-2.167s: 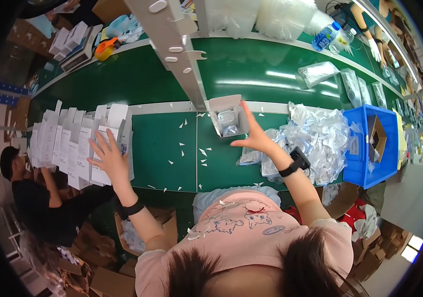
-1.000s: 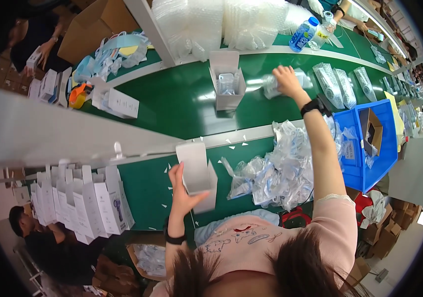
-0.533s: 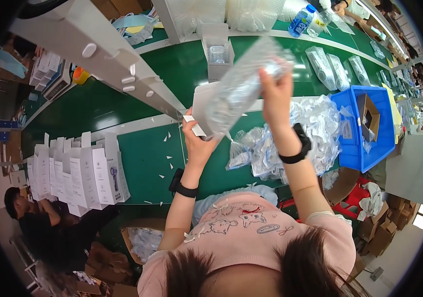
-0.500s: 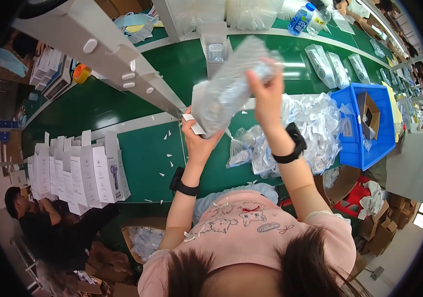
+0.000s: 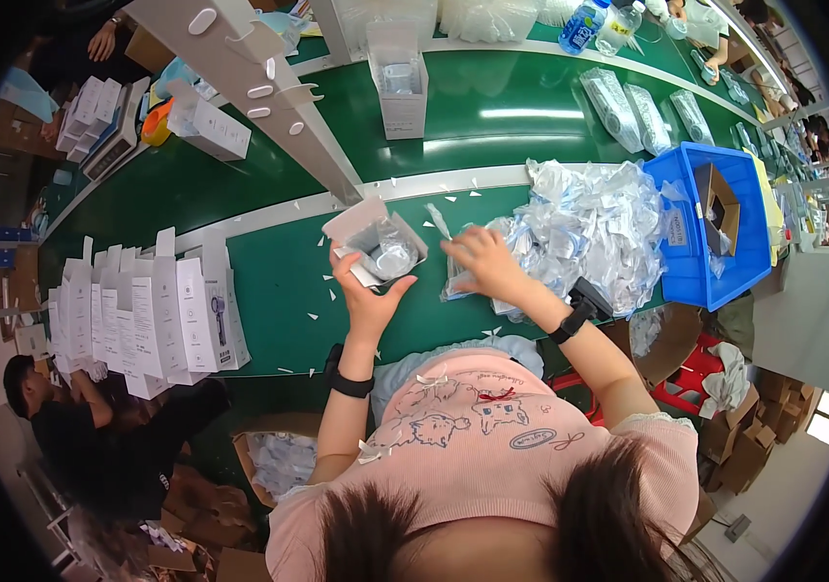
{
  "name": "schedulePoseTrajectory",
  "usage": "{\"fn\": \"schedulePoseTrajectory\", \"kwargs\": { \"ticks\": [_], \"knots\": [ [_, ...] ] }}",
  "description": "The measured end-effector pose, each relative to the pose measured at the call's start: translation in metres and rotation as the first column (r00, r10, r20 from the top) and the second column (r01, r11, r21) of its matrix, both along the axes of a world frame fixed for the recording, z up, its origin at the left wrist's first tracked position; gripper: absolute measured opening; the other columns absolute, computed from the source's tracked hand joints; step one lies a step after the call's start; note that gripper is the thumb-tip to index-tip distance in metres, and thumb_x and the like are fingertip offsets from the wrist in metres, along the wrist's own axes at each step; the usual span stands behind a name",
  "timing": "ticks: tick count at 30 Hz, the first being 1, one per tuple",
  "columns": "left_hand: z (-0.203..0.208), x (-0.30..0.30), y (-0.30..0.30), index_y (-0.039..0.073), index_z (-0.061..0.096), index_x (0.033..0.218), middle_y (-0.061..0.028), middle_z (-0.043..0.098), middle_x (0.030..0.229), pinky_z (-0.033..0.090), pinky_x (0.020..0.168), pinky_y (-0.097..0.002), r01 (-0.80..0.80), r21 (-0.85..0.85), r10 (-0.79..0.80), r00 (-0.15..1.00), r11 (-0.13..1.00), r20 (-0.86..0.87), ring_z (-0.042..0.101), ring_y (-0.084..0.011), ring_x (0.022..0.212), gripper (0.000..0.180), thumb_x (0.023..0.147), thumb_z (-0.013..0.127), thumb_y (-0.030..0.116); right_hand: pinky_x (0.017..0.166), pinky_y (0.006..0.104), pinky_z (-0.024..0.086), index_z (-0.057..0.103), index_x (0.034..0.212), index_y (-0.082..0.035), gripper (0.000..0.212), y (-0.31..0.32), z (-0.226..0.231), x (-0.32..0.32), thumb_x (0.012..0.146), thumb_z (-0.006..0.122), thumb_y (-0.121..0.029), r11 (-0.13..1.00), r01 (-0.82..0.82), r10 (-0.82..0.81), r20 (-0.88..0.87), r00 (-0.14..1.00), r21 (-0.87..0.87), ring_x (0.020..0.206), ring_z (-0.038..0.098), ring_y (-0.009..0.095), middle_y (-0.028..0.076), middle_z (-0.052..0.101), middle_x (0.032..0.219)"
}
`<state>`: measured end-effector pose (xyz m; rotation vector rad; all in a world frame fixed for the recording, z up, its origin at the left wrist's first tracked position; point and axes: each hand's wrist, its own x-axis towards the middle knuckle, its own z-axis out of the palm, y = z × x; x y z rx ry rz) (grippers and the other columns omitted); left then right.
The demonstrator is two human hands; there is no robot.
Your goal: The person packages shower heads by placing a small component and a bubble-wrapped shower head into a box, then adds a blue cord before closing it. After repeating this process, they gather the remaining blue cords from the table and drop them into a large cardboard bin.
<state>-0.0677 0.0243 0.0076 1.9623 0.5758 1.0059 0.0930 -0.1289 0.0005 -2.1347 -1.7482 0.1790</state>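
Observation:
My left hand [image 5: 368, 303] is closed around a small white carton [image 5: 357, 215] with its flaps open, tilted toward me. Inside the carton sits a clear plastic-wrapped item [image 5: 395, 256], down below the rim. To the right, my right hand [image 5: 488, 264] has its fingers stretched apart over a small clear plastic packet [image 5: 455, 283] at the left edge of a heap of packets [image 5: 594, 238]. The fingertips seem to touch that packet, though whether they grip it is hidden.
Standing white cartons [image 5: 148, 315] line the left of the green table. A blue bin [image 5: 739, 238] is at right. Beyond a metal rail, the green surface carries an open carton [image 5: 403, 114], wrapped items [image 5: 612, 109] and bottles [image 5: 584, 27]. A metal post [image 5: 288, 121] rises at left. People work nearby.
The bagged item has gone from my right hand into the carton. My right hand has moved down to the packets. Another white carton now shows behind the post at left.

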Motion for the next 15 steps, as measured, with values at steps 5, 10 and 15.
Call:
{"fn": "schedulePoseTrajectory", "kwargs": {
  "ticks": [5, 10, 15],
  "knots": [
    [0.031, -0.009, 0.005, 0.007, 0.055, 0.095, -0.0217, 0.03, 0.124, 0.038, 0.087, -0.0377, -0.004, 0.177, 0.045, 0.971, 0.984, -0.233, 0.044, -0.0345, 0.105, 0.041, 0.061, 0.076, 0.016, 0.086, 0.038, 0.033, 0.056, 0.098, -0.01, 0.036, -0.022, -0.044, -0.009, 0.064, 0.066, -0.019, 0.979, -0.151, 0.176, 0.189, 0.966, -0.14, 0.098, 0.047, 0.021, 0.005, 0.051, 0.099],
    [0.043, -0.003, 0.009, 0.002, 0.06, 0.072, -0.0184, 0.047, 0.107, 0.042, 0.075, -0.0338, -0.075, 0.089, 0.089, 0.983, 0.993, -0.16, 0.053, -0.0312, 0.09, 0.021, 0.06, 0.074, 0.01, 0.078, 0.0365, 0.039, 0.054, 0.097, -0.008, 0.033, -0.018, -0.025, -0.005, 0.065, 0.065, -0.008, 0.986, -0.117, 0.111, -0.054, 0.992, -0.116, 0.09, 0.051, 0.021, 0.006, 0.052, 0.093],
    [0.051, 0.006, 0.025, -0.002, 0.056, 0.066, -0.0106, 0.054, 0.076, 0.04, 0.056, -0.0298, -0.19, -0.065, 0.167, 0.951, 0.98, -0.26, 0.052, -0.0223, 0.061, 0.019, 0.058, 0.071, 0.007, 0.065, 0.0291, 0.046, 0.055, 0.094, -0.004, 0.028, 0.02, 0.052, -0.024, 0.069, 0.06, 0.008, 0.757, 0.579, 0.141, -0.941, 0.308, 0.303, 0.077, 0.057, 0.02, 0.01, 0.052, 0.086]
  ]
}}
